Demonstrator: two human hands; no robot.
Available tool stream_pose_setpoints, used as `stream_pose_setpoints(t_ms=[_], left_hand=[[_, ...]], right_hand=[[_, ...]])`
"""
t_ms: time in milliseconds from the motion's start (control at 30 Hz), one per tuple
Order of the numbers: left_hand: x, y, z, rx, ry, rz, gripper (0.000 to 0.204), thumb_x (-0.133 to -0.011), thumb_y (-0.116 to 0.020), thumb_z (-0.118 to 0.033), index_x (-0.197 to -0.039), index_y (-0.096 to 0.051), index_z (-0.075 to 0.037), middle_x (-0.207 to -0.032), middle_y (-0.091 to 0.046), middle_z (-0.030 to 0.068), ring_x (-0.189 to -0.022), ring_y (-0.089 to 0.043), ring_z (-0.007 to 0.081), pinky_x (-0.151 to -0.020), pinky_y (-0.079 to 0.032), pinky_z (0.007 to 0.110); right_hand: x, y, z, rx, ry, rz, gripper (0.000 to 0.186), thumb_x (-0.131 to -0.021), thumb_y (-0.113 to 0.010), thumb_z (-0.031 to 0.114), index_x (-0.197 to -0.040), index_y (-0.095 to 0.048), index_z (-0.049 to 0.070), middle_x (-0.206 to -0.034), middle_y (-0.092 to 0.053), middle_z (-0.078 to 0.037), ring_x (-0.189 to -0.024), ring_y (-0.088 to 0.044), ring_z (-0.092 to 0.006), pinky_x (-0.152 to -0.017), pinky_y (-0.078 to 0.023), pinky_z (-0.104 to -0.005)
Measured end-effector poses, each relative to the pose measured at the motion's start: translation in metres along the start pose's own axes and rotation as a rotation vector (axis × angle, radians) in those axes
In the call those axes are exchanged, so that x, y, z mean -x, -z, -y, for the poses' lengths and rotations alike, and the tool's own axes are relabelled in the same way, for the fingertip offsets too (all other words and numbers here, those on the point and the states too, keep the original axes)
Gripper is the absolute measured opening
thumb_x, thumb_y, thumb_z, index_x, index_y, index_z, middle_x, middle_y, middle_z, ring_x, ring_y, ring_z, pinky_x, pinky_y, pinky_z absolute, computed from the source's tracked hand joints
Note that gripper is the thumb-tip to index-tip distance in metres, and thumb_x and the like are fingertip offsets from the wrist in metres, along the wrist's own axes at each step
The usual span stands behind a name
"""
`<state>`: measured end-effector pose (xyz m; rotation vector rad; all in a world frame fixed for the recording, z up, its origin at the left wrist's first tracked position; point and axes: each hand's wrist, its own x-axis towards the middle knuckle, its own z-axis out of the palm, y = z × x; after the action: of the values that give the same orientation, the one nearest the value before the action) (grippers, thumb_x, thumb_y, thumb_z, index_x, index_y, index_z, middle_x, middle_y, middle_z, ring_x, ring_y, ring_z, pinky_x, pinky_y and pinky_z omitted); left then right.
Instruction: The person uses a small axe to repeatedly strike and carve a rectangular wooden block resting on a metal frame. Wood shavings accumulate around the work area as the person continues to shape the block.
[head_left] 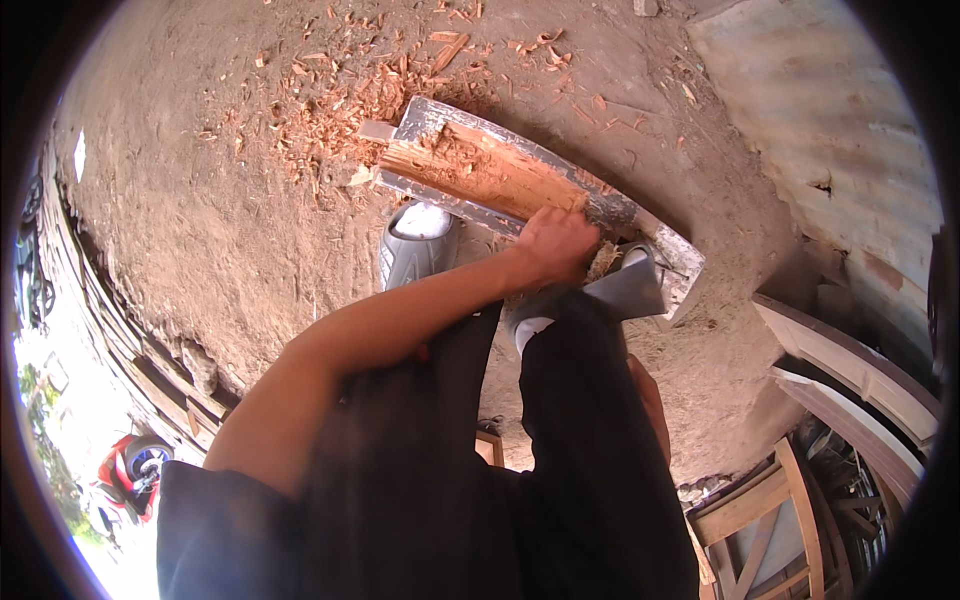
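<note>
A wooden piece (475, 165) with flaking grey paint and a freshly exposed orange-brown face lies aslant on the dirt, shavings on it. My left hand (560, 240) is curled down at its near side, toward the right end; what the fingers hold is hidden. Just below that hand is a flat grey metal piece, like a blade (625, 295), beside my right foot. My right hand (648, 395) is partly seen beside my right leg, its fingers hidden. My left foot in a grey shoe (415, 250) stands by the wood's near side.
Wood shavings (350, 100) litter the dirt floor. A corrugated sheet (820, 120) is at upper right, with curved boards (840, 350) and wooden frames (750, 510) below it. Long planks (130, 335) lie along the left; beyond them stands a red motorbike (130, 475).
</note>
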<state>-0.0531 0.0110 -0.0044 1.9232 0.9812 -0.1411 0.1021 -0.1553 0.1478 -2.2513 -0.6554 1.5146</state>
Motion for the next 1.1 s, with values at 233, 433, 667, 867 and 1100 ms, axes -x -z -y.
stream_pose_setpoints(t_ms=[233,433,667,867,1100], left_hand=[[-0.005,0.010,0.000,0.004,-0.164,-0.190,0.022,-0.068,-0.074,-0.016,-0.085,-0.075,-0.003,-0.082,-0.072,0.0211,-0.085,-0.073,0.0398,-0.077,-0.058,0.049],[-0.005,0.015,-0.017,0.121,-0.256,-0.127,0.029,-0.069,-0.074,-0.025,-0.085,-0.075,-0.001,-0.084,-0.072,0.0222,-0.089,-0.073,0.0400,-0.084,-0.058,0.047],[0.002,0.021,-0.007,0.097,-0.174,-0.062,0.028,-0.069,-0.074,-0.024,-0.087,-0.075,-0.002,-0.089,-0.072,0.0234,-0.090,-0.072,0.0401,-0.083,-0.058,0.048],[0.007,0.029,0.020,-0.009,-0.167,-0.057,0.026,-0.068,-0.075,-0.021,-0.083,-0.072,0.000,-0.085,-0.071,0.0233,-0.086,-0.072,0.0418,-0.078,-0.059,0.050],[0.005,0.022,-0.023,0.192,-0.309,-0.056,0.030,-0.065,-0.076,-0.022,-0.086,-0.072,0.000,-0.090,-0.070,0.0253,-0.093,-0.070,0.0422,-0.082,-0.058,0.049]], right_hand=[[0.014,0.005,0.020,0.024,-0.011,0.027,0.043,-0.105,-0.051,0.049,-0.115,-0.058,0.008,-0.072,-0.054,-0.002,-0.063,-0.052,-0.0100,-0.060,-0.042,-0.0244],[0.027,0.013,0.045,-0.604,-0.160,-0.155,0.044,-0.106,-0.051,0.050,-0.113,-0.058,0.007,-0.071,-0.057,0.000,-0.063,-0.057,-0.0088,-0.058,-0.047,-0.0233],[0.015,0.026,0.043,-0.574,-0.183,-0.046,0.050,-0.105,-0.047,0.056,-0.115,-0.055,0.008,-0.063,-0.047,-0.002,-0.050,-0.044,-0.0097,-0.046,-0.036,-0.0239],[0.023,0.007,0.044,-0.799,-0.234,-0.073,0.045,-0.107,-0.048,0.050,-0.117,-0.056,0.007,-0.070,-0.060,-0.003,-0.059,-0.059,-0.0103,-0.053,-0.047,-0.0216],[0.017,0.010,0.037,-0.750,-0.253,-0.126,0.047,-0.106,-0.049,0.052,-0.116,-0.056,0.007,-0.067,-0.059,-0.004,-0.055,-0.057,-0.0124,-0.051,-0.047,-0.0234]])
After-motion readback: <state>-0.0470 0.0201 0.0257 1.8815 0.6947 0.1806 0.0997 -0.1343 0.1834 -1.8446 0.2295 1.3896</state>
